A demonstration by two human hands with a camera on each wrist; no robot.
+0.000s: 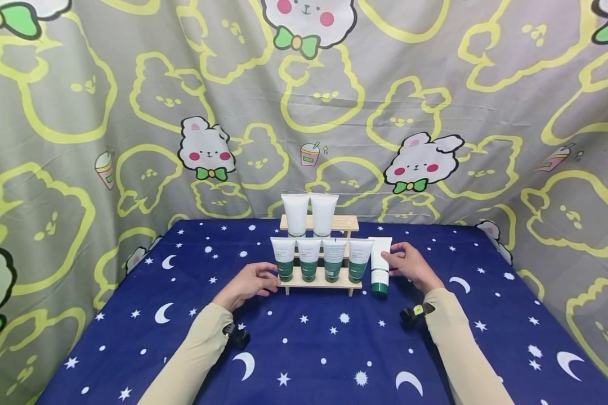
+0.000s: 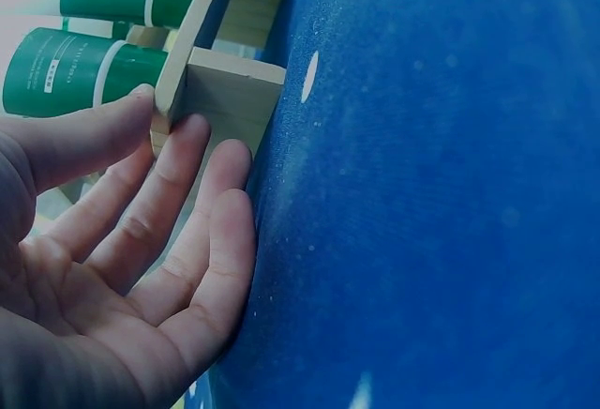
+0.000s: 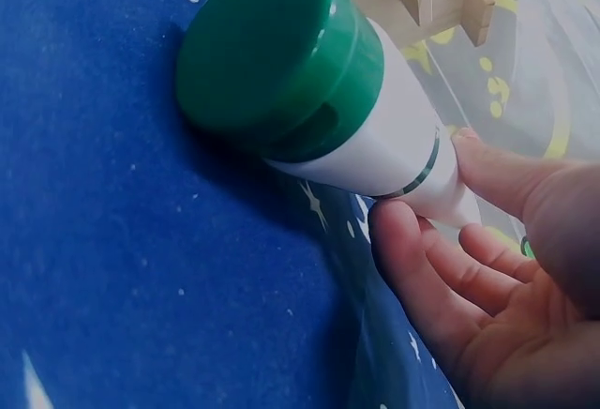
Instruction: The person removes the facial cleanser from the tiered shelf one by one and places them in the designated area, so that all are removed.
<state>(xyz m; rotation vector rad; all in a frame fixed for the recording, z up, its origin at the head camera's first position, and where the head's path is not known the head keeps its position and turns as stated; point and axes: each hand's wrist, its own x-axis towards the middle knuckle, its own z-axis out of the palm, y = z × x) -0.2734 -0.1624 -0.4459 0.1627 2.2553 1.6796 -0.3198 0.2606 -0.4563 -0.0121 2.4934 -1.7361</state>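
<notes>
A light wooden stepped rack (image 1: 320,284) holds white-and-green squeeze tubes, several along its low front step and two white ones (image 1: 297,216) higher up. At the rack's left end is my left hand (image 1: 250,284). In the left wrist view its thumb (image 2: 112,132) lies at the step's upper side and a fingertip at the underside, pinching the plank's end beside the leg. Right of the rack, my right hand (image 1: 410,264) pinches a larger white tube (image 1: 381,256) between thumb and fingers. That tube stands cap down, its green cap (image 3: 272,62) at the cloth.
Dark blue cloth (image 1: 324,349) with stars and moons covers the table. A grey curtain (image 1: 263,101) with yellow cartoon outlines hangs close behind the rack. Both wrists carry small black cameras (image 1: 240,336). The front-step tubes (image 1: 309,261) stand close together, the rightmost near the held tube.
</notes>
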